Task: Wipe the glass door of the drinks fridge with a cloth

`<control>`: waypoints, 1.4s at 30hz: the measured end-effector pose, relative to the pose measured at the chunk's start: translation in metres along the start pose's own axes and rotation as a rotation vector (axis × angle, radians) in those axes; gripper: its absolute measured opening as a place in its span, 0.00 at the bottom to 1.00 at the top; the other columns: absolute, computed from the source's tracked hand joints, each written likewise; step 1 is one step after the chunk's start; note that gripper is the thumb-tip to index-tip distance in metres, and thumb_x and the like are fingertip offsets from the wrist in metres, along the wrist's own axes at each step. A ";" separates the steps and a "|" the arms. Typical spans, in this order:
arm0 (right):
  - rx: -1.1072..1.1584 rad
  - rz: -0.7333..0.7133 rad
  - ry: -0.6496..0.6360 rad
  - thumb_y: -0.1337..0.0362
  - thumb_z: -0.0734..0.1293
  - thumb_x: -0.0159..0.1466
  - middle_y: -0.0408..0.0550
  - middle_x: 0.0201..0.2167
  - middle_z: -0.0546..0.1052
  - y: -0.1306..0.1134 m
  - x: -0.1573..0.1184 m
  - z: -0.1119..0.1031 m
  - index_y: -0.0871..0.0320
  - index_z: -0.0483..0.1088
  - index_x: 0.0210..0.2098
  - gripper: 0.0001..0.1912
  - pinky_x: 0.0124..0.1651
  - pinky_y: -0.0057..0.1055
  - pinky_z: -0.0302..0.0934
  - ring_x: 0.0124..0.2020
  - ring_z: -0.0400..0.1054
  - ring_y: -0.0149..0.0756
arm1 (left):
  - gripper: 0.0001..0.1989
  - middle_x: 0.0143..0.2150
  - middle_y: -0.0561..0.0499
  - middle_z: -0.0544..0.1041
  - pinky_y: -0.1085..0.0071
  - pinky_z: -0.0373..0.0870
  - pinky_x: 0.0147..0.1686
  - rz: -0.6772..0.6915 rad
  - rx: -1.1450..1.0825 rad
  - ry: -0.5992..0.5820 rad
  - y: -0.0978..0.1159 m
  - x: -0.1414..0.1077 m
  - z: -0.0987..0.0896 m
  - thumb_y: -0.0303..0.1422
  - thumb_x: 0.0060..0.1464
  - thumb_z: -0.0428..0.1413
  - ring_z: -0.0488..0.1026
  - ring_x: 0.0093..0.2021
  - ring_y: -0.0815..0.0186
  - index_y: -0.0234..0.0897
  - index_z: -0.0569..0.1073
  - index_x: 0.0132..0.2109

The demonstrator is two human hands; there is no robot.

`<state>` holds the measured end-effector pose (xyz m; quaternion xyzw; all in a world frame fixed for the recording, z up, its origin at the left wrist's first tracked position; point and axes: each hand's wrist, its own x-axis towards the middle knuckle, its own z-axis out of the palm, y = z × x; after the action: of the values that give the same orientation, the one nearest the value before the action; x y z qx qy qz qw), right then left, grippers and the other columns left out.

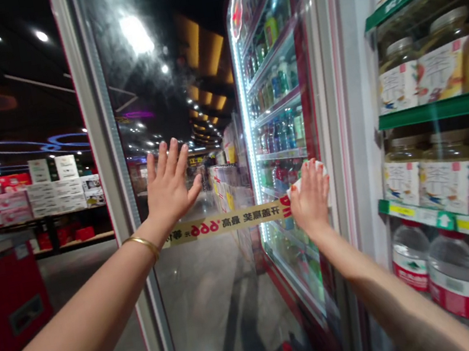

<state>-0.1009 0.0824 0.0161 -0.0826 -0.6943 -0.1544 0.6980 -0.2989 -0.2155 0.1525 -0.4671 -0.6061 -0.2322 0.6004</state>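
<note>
Head cam view, and both my hands are up on the glass door (201,301) of a store drinks cooler. My left hand (168,186) is open, fingers spread wide, holding nothing, with a gold bangle (141,246) on the wrist. My right hand (310,199) has its fingers curled lightly over a white cloth (313,173), pressing it to the glass; could be tissue, can't tell. As for progress, the door's shut and a hazy smear (140,53) shows up high on the glass, so that bit isn't clean. Counting: two hands, one bangle, one cloth, one yellow promo strip (224,222) just below the cloth. Over on the right, I see three green shelf edges (443,107), two rows of three labeled glass jars (441,69), and three water bottles (453,276), though the frame may cut off more.
</note>
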 end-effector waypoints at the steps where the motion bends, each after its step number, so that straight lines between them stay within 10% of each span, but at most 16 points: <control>1: 0.001 -0.012 -0.024 0.62 0.57 0.76 0.57 0.85 0.39 -0.014 -0.016 0.002 0.56 0.28 0.84 0.45 0.81 0.78 0.35 0.85 0.21 0.62 | 0.41 0.86 0.52 0.45 0.42 0.32 0.84 -0.004 -0.007 -0.003 0.000 0.000 0.000 0.52 0.70 0.51 0.40 0.86 0.51 0.51 0.48 0.83; 6: 0.117 -0.418 -0.239 0.52 0.64 0.74 0.35 0.81 0.58 -0.059 -0.103 -0.009 0.38 0.44 0.83 0.43 0.82 0.39 0.51 0.82 0.50 0.34 | 0.41 0.86 0.51 0.46 0.42 0.31 0.84 -0.006 -0.042 0.008 0.001 0.001 -0.001 0.54 0.70 0.50 0.40 0.86 0.50 0.52 0.50 0.83; 11: -0.017 0.080 -0.110 0.63 0.59 0.75 0.57 0.84 0.42 -0.024 -0.104 -0.008 0.57 0.33 0.84 0.45 0.84 0.67 0.41 0.86 0.31 0.54 | 0.41 0.86 0.52 0.47 0.41 0.32 0.84 -0.009 -0.038 0.012 0.002 0.001 -0.001 0.55 0.70 0.50 0.40 0.86 0.51 0.51 0.50 0.83; 14: -0.065 0.238 -0.052 0.62 0.58 0.74 0.64 0.84 0.33 -0.049 -0.117 0.006 0.64 0.27 0.83 0.48 0.80 0.80 0.38 0.84 0.23 0.64 | 0.41 0.86 0.53 0.46 0.42 0.28 0.84 -0.030 -0.069 -0.014 0.002 0.002 -0.002 0.56 0.70 0.50 0.38 0.86 0.51 0.52 0.52 0.82; 18: 0.059 -0.173 -0.164 0.56 0.62 0.71 0.29 0.81 0.55 -0.108 -0.184 -0.004 0.36 0.45 0.82 0.43 0.84 0.51 0.51 0.85 0.40 0.42 | 0.41 0.86 0.55 0.44 0.43 0.25 0.84 -0.038 -0.108 -0.037 0.000 0.003 -0.003 0.56 0.69 0.51 0.35 0.86 0.53 0.54 0.52 0.82; 21: 0.095 -0.302 -0.187 0.57 0.64 0.70 0.20 0.77 0.60 -0.098 -0.209 -0.026 0.29 0.52 0.79 0.41 0.82 0.37 0.54 0.83 0.46 0.33 | 0.41 0.86 0.56 0.43 0.42 0.24 0.84 -0.035 -0.118 -0.034 0.000 0.003 -0.002 0.56 0.69 0.51 0.34 0.86 0.53 0.53 0.51 0.82; 25: -0.055 0.139 -0.102 0.65 0.60 0.73 0.57 0.83 0.41 -0.042 -0.149 -0.020 0.58 0.32 0.84 0.47 0.83 0.70 0.41 0.84 0.32 0.56 | 0.41 0.86 0.56 0.42 0.42 0.24 0.84 -0.033 -0.110 -0.046 0.001 0.003 -0.002 0.56 0.70 0.50 0.34 0.86 0.53 0.53 0.50 0.83; 28: -0.110 0.376 -0.094 0.61 0.57 0.77 0.63 0.83 0.35 -0.054 -0.085 0.007 0.61 0.24 0.83 0.46 0.80 0.77 0.43 0.84 0.28 0.62 | 0.41 0.86 0.57 0.41 0.44 0.23 0.84 -0.050 -0.089 -0.060 0.001 0.003 -0.003 0.56 0.70 0.50 0.33 0.86 0.55 0.54 0.49 0.83; 31: -0.011 0.053 -0.261 0.57 0.57 0.76 0.59 0.83 0.41 -0.117 -0.076 0.027 0.62 0.28 0.83 0.46 0.82 0.71 0.45 0.84 0.31 0.59 | 0.41 0.86 0.58 0.41 0.44 0.24 0.84 -0.046 -0.089 -0.070 0.001 0.003 -0.004 0.56 0.70 0.49 0.33 0.86 0.54 0.55 0.48 0.83; 35: 0.097 -0.333 -0.309 0.48 0.58 0.74 0.21 0.79 0.54 -0.161 -0.130 0.020 0.36 0.46 0.82 0.39 0.82 0.35 0.54 0.83 0.43 0.32 | 0.41 0.86 0.58 0.41 0.42 0.24 0.84 -0.032 -0.099 -0.047 0.000 0.002 -0.002 0.55 0.70 0.49 0.34 0.86 0.52 0.55 0.49 0.83; 38: 0.044 -0.254 -0.250 0.54 0.60 0.74 0.36 0.82 0.50 -0.110 -0.136 0.006 0.49 0.42 0.84 0.43 0.85 0.44 0.48 0.84 0.39 0.42 | 0.41 0.86 0.55 0.43 0.41 0.26 0.84 -0.025 -0.078 -0.023 0.000 0.002 0.000 0.55 0.70 0.49 0.37 0.86 0.52 0.53 0.49 0.83; 42: -0.067 0.228 -0.119 0.60 0.55 0.77 0.57 0.84 0.33 -0.024 -0.048 0.003 0.58 0.24 0.83 0.45 0.79 0.77 0.44 0.85 0.29 0.61 | 0.40 0.86 0.52 0.46 0.42 0.29 0.84 -0.016 -0.056 -0.010 0.002 0.002 0.001 0.54 0.70 0.50 0.40 0.86 0.53 0.51 0.51 0.82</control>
<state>-0.1106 0.0660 -0.0337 -0.1934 -0.7149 -0.0920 0.6656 -0.2977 -0.2131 0.1536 -0.4798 -0.6063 -0.2515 0.5821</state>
